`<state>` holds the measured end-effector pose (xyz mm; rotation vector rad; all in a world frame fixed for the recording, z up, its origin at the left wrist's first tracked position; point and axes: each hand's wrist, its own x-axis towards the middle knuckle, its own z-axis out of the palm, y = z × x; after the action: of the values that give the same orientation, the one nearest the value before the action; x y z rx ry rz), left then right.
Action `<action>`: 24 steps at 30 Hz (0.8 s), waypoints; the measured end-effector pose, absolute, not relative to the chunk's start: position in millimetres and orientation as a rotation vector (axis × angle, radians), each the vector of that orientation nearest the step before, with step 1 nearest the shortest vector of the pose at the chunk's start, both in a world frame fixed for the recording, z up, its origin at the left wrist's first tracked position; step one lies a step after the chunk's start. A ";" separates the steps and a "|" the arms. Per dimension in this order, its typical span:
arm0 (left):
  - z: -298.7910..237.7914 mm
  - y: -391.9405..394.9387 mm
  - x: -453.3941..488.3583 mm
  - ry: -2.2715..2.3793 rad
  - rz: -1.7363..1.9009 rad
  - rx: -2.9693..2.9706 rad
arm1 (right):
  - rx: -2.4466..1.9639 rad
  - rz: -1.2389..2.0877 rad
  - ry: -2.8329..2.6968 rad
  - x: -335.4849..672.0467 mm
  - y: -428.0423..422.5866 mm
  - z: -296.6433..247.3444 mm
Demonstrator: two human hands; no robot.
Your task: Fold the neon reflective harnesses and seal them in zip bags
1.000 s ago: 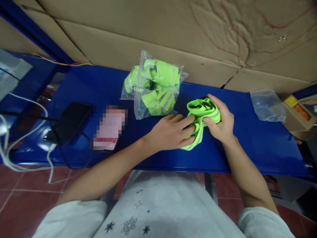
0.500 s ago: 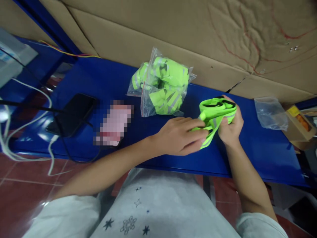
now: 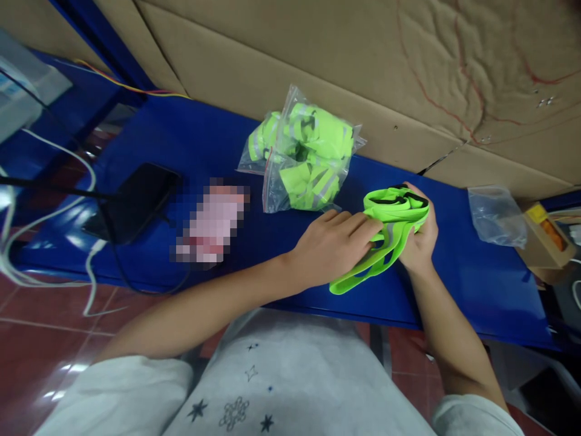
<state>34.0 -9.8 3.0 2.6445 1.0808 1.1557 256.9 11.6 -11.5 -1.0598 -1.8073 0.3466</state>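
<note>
A fluorescent green reflective vest (image 3: pixel 393 209), made of bands with grey strips and black trim, is bundled above the blue surface between my hands. My right hand (image 3: pixel 422 239) wraps around its right side, thumb toward the front. On the left, my left hand (image 3: pixel 338 245) has its fingers closed on the vest's bands, the fingertips partly hidden. A loop of the vest hangs below my left fingers. Behind my left hand, clear zip bags (image 3: pixel 276 181) hold more green reflective material.
A black phone-like device (image 3: pixel 134 203) and a pixelated pink object (image 3: pixel 213 224) lie on the blue table (image 3: pixel 285 300) at left, near white cables (image 3: pixel 49 281). A clear plastic bag (image 3: pixel 494 215) and a cardboard box (image 3: pixel 547 239) are at right. Cardboard panels (image 3: pixel 295 42) line the back.
My left hand has curled more tightly on the bands. A loop of the vest now hangs lower and further left, and the rolled top looks more compact. The view has shifted slightly.
</note>
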 end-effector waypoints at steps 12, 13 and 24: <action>6.1 9.2 11.9 0.907 1.145 2.929 | -1.209 0.477 -1.830 268.3 17.5 -10.8; 5.3 9.5 11.9 0.921 1.150 2.949 | -1.191 0.476 -1.821 268.5 18.4 -10.5; -4.2 1.6 17.4 1.024 1.434 2.805 | -1.179 0.648 -1.819 241.4 3.4 -9.8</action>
<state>17.4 1.6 -4.2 2.8053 1.0244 1.4336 241.4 3.4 -9.8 -1.1793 -1.8190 0.6484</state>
